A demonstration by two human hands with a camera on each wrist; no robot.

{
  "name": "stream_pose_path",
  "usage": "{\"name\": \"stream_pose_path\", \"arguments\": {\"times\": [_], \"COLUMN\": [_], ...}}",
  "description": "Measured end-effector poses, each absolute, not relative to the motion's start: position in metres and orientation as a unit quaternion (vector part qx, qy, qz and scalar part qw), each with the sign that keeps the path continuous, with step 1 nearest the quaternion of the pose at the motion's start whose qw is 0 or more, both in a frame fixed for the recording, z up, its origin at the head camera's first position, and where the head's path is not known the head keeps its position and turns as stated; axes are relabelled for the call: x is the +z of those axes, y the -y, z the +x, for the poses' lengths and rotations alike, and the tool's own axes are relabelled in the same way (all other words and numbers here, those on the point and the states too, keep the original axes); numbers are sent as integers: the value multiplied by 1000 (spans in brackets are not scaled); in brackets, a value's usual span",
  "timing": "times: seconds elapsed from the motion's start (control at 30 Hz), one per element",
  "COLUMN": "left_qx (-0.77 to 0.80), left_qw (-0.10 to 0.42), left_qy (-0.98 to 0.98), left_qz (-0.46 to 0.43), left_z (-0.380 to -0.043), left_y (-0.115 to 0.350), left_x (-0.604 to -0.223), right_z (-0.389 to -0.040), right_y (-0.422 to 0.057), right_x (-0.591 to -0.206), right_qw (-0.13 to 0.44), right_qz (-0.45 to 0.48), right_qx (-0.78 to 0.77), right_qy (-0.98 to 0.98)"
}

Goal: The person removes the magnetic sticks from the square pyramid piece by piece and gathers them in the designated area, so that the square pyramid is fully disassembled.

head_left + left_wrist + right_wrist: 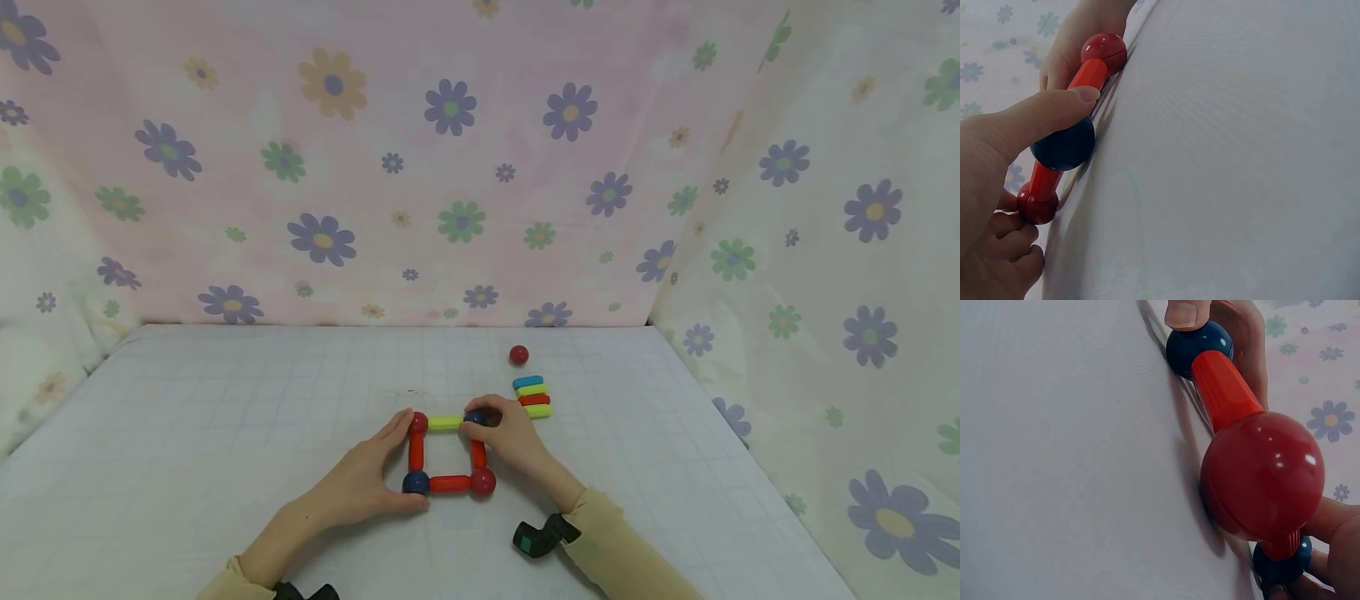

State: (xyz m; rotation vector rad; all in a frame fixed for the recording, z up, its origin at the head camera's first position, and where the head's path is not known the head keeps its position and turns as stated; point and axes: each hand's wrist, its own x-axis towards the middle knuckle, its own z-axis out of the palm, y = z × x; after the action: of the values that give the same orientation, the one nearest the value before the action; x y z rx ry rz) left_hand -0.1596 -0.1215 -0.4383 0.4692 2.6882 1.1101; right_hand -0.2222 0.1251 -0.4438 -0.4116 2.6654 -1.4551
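Square: The square (450,483) of sticks and balls was on the white table (187,450), between both hands.
Left hand: The left hand (367,471) gripped the left side, thumb at the near blue ball (416,482), fingers at the far red ball (419,422). Maybe that was to stop it sliding.
Right hand: The right hand (517,433) pinched the far right blue ball (474,418), perhaps to keep that corner steady.
Far side: A yellow stick (446,423) ran between the two hands. Fingers hid part of its right corner, so I could not tell how well it fit.
Near right corner: A red ball (483,482) sat there, with no fingers on it.
Loose bits: Four short sticks (535,400) lay in a pile just past the right hand, which partly blocked the nearest one. A spare red ball (518,355) sat farther away.
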Motion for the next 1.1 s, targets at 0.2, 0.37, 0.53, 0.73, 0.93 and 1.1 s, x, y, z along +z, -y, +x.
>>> {"name": "stream_pose_path", "arguments": {"times": [0.2, 0.37, 0.53, 0.73, 0.93, 1.1], "left_qx": [379, 381, 382, 381, 379, 378], "left_qw": [96, 96, 94, 93, 94, 96], "left_qy": [-906, -905, -904, -904, -904, -906], "left_qz": [162, 163, 164, 168, 173, 167], "left_z": [-160, -159, -158, -158, -158, -159], "left_y": [122, 123, 124, 123, 122, 122], "left_x": [-438, -438, -437, -438, -440, -439], "right_z": [-223, -222, -223, -223, -224, -223], "right_y": [-124, -124, -123, -127, -137, -150], "right_x": [-445, -445, -446, -445, -438, -434], "right_qw": [25, 18, 14, 21, 59, 92], "right_qz": [-133, -135, -142, -134, -153, -171], "right_qx": [-473, -469, -467, -461, -438, -437], "right_qy": [-871, -872, -872, -877, -884, -878]}}
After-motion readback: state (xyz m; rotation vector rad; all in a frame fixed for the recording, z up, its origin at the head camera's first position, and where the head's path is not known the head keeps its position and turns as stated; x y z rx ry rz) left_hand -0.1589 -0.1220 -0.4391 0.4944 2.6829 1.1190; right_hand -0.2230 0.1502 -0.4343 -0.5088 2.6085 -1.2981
